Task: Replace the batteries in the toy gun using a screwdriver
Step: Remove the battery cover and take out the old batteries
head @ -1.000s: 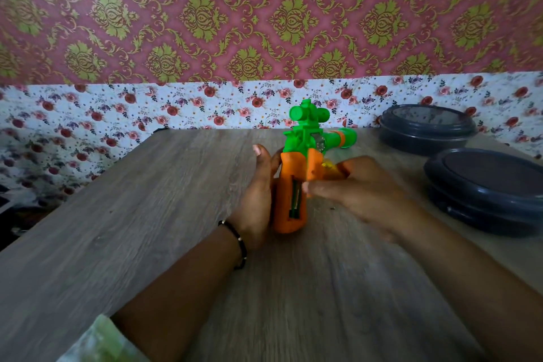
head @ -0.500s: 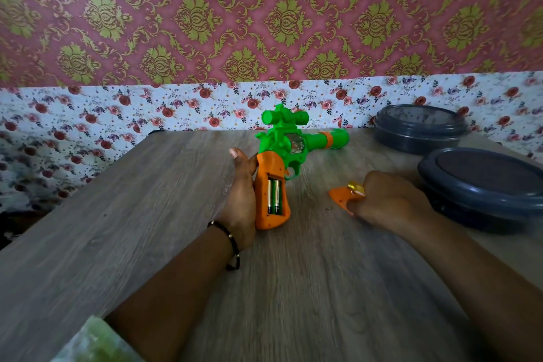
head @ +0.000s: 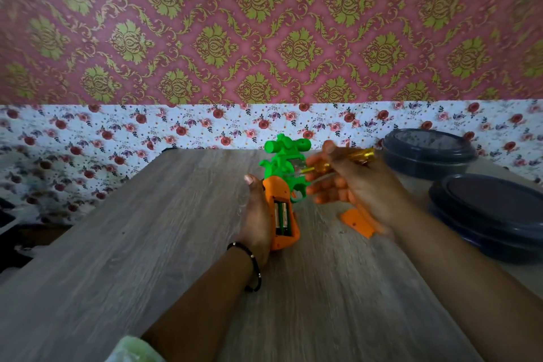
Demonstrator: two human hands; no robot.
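**Toy gun with opened battery compartment, held at the middle of the table**

The green-and-orange plastic toy gun (head: 282, 194) stands on the butt of its orange grip near the middle of the grey wood-grain table (head: 147, 258), green barrel and scope pointing toward the far edge. The battery compartment in the grip is uncovered; two batteries (head: 281, 216) lie side by side inside it. The left hand (head: 257, 214), a black bracelet (head: 252, 266) at its wrist, presses against the left side of the grip with fingers straight and together, thumb raised. The right hand (head: 349, 182), blurred, is lifted just right of the gun, its fingers curled round a screwdriver with a translucent yellow handle (head: 361, 154); the thin shaft points toward the gun's green body. The flat orange compartment cover (head: 357, 222) lies on the table below that hand. Two round dark grey lidded containers (head: 484, 209) rest along the right edge, one behind the other.
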